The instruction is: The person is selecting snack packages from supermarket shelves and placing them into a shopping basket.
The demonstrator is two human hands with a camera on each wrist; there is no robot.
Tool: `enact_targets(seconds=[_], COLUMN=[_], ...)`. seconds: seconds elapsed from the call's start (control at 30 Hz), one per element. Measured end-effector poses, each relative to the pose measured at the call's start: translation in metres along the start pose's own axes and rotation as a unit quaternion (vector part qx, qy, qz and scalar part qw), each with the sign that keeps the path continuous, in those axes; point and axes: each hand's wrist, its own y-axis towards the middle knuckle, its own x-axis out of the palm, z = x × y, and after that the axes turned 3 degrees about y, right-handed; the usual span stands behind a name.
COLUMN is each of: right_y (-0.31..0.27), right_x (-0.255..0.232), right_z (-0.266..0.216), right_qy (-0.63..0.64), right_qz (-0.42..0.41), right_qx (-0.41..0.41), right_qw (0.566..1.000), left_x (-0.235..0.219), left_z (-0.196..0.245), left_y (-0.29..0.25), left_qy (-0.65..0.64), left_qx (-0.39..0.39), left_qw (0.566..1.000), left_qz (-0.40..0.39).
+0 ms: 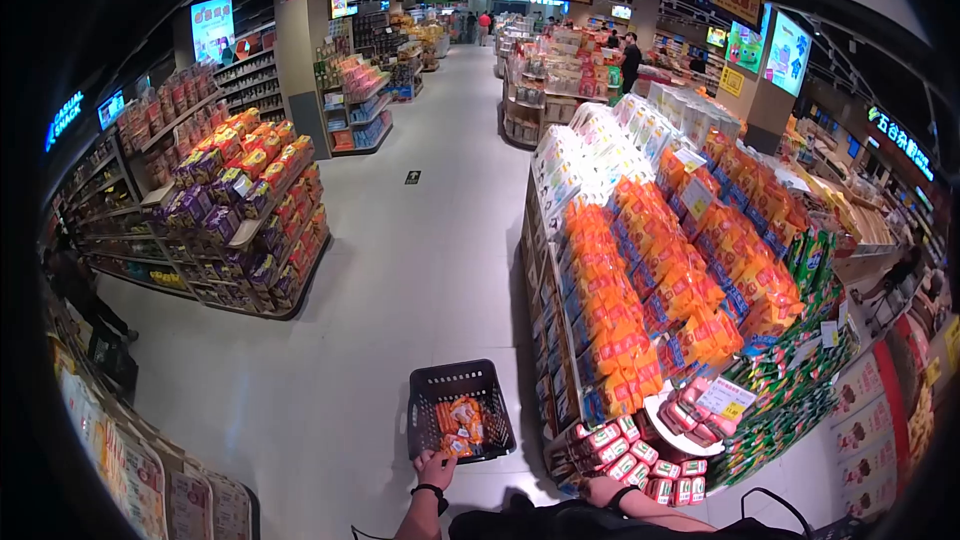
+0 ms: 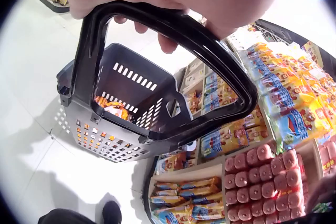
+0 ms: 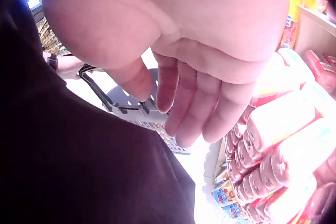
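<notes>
My left hand grips the black handle of a dark plastic shopping basket, its fingers curled round the bar. The basket hangs in front of my body in the head view, with several orange packets inside. My right hand is low beside the shelf corner, close to stacked red-and-white packs. In the right wrist view its fingers hang loosely bent with nothing in them, and pinkish-red cylindrical packs are just to their right.
A large display of orange snack bags stands on my right, with price cards and green packets beside it. Another stacked display is on the left. Between them a pale tiled aisle runs away. People are far off.
</notes>
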Motion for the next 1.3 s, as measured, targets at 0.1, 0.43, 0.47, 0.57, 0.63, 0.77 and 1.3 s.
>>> enact_targets(seconds=[0.1,0.43,0.47,0.57,0.63,0.77,1.3], right_y=[0.023,0.117,0.130,0.158,0.182,0.252,0.356], right_x=[-0.016,-0.066,-0.071,-0.073,-0.071,-0.079,-0.153], right_z=[0.003,-0.072,-0.090,-0.124,-0.144,-0.167,-0.151], right_qy=[0.029,0.088,0.079,0.184,0.186,0.182,0.183], right_qz=[-0.023,0.203,0.197,0.051,0.072,0.115,0.155], right_qx=[0.007,0.174,0.194,0.176,0.168,0.140,0.226], right_qw=[0.999,0.960,0.958,0.966,0.965,0.967,0.944], left_x=[-0.017,-0.079,-0.082,-0.101,-0.122,-0.139,-0.120], left_z=[-0.030,-0.043,-0.045,-0.051,-0.041,-0.052,0.044], left_y=[0.069,0.280,0.302,0.361,0.410,0.499,0.679], left_qy=[0.019,0.032,0.034,0.050,0.065,0.081,0.041], left_qx=[0.030,0.099,0.106,0.114,0.106,0.146,-0.105], left_qw=[0.999,0.995,0.994,0.990,0.988,0.981,0.989], left_qz=[0.002,-0.013,-0.017,-0.061,-0.090,-0.102,0.091])
